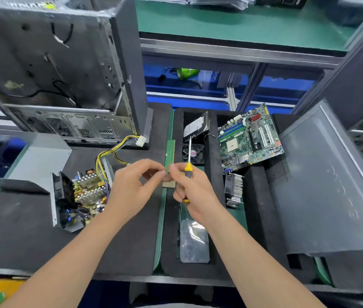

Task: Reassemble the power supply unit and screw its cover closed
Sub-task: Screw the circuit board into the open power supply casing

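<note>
Power supply unit (80,196) lies open on the black foam mat (31,230) at the near left, left of both hands, its circuit board bare; its left part is blurred. Nearer, to the right, a clear plastic bag (195,241) sits in a foam tray recess, its contents too small to make out. Above it the right hand (193,190) grasps a yellow-and-black screwdriver (188,167), shaft pointing far. The left hand (131,187) meets it fingertip to fingertip, thumb and forefinger pinched; I cannot tell whether anything is between them. Behind the fingers lie a small chip (168,184), partly hidden, and a green memory stick (169,152). Farther off are a fan (192,153), a hard drive (196,125) and a motherboard (250,138). A computer case (53,74) stands at the far left, cut off by the frame.
</note>
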### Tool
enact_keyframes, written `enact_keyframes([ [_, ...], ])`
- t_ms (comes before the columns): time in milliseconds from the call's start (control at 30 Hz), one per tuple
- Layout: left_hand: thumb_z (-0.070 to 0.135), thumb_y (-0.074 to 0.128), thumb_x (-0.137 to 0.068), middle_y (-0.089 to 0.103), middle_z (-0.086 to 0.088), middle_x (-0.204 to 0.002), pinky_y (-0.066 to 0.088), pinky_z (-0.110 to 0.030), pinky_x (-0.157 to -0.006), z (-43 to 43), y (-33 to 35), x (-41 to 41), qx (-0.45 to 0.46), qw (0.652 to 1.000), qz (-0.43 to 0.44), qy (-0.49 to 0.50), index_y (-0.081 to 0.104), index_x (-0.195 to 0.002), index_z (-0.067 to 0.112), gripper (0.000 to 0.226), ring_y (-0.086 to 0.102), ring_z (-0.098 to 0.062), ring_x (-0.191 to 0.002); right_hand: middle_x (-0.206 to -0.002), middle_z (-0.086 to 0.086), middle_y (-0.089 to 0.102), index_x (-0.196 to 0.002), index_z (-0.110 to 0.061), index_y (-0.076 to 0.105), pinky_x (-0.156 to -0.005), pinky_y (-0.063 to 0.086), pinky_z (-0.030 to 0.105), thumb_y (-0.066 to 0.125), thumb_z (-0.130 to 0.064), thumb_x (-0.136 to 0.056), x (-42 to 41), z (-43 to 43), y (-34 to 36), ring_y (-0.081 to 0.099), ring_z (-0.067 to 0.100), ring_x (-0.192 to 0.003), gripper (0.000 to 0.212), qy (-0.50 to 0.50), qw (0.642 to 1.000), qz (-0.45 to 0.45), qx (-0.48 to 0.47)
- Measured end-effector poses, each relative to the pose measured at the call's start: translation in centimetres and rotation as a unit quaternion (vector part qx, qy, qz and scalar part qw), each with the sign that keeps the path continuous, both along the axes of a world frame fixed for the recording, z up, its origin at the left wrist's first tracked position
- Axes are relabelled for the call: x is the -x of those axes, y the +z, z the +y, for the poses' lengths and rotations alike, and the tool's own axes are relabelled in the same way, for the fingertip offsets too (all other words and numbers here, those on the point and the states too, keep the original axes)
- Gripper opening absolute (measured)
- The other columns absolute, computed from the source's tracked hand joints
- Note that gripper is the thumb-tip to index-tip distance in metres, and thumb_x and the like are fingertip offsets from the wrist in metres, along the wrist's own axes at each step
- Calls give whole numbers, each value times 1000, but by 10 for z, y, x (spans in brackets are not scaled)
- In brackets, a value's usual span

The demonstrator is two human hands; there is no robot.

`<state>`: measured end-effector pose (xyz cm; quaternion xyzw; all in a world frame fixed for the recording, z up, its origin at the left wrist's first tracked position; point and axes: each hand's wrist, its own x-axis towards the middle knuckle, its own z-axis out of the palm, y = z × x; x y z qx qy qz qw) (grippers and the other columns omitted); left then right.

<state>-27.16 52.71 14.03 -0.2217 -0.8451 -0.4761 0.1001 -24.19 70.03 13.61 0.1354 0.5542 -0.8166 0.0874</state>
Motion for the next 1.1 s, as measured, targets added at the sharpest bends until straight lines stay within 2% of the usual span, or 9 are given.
enact_keyframes([
  [100, 8, 67, -99, 78, -5, -95, 60, -25, -79, -11, 9, -6, -235, 956, -163, 62, 69, -99, 8, 2, 77, -22, -89, -83, 6, 66, -108, -19, 48, -46, 26, 26, 55, -56, -100, 0, -11, 15, 28, 17, -44, 38, 97, 991, 18, -90],
  [167, 4, 61, -101, 78, -16, -102, 61, -30, -83, -23, 15, -9, -366, 899, -227, 75, 64, -102, 1, 4, 76, -33, -99, -82, 3, 65, -102, -22, 48, -46, 27, 26, 49, -49, -103, -1, -17, 22, 33, 17, -46, 27, 151, 975, 50, -158],
  [267, 5, 58, -102, 75, -23, -111, 61, -36, -88, -42, 22, -13, -446, 852, -270, 47, 62, -100, 6, 4, 73, -39, -109, -83, -2, 66, -101, -24, 55, -50, 37, 17, 54, -36, -103, -4, -23, 30, 49, 2, -55, 13, 178, 945, 128, -242],
  [367, 6, 56, -103, 74, -24, -112, 61, -37, -90, -58, 23, -17, -467, 837, -284, 30, 62, -101, 7, 6, 72, -39, -111, -89, -5, 67, -101, -26, 59, -58, 41, 9, 58, -31, -103, -5, -28, 40, 59, 0, -61, 6, 183, 927, 163, -286],
  [533, 7, 55, -103, 73, -28, -114, 61, -36, -89, -81, 22, -21, -491, 817, -302, 9, 62, -101, 10, 8, 72, -37, -112, -94, -4, 70, -98, -29, 63, -90, 56, 45, 62, -28, -100, -4, -40, 52, 69, 20, -91, 2, 186, 903, 190, -337],
  [700, 10, 57, -102, 74, -26, -114, 60, -37, -91, -102, 22, -26, -475, 830, -292, -7, 61, -101, 13, 5, 71, -38, -113, -94, -4, 70, -99, -33, 63, -86, 57, 44, 64, -32, -98, -1, -55, 54, 67, 20, -87, 1, 198, 882, 211, -372],
  [800, 15, 62, -100, 73, -27, -111, 61, -41, -91, -122, 21, -26, -408, 869, -278, 15, 63, -101, 10, 5, 72, -41, -109, -91, -7, 70, -98, -36, 66, -76, 54, 32, 69, -32, -95, 2, -62, 55, 63, 12, -77, 6, 196, 859, 230, -414],
  [900, 14, 61, -103, 76, -23, -107, 62, -41, -90, -142, 22, -27, -332, 902, -277, 4, 63, -104, 7, 7, 75, -39, -105, -93, -9, 72, -96, -36, 70, -83, 56, 32, 77, -27, -89, 6, -71, 60, 68, 9, -87, 13, 196, 844, 257, -429],
  [1100, 14, 58, -103, 71, -30, -115, 61, -36, -90, -163, 31, -32, -423, 864, -271, 11, 59, -108, 7, 8, 71, -43, -111, -91, -12, 70, -96, -34, 73, -77, 52, 26, 79, -24, -88, 10, -96, 63, 62, 7, -77, 15, 169, 863, 273, -389],
])
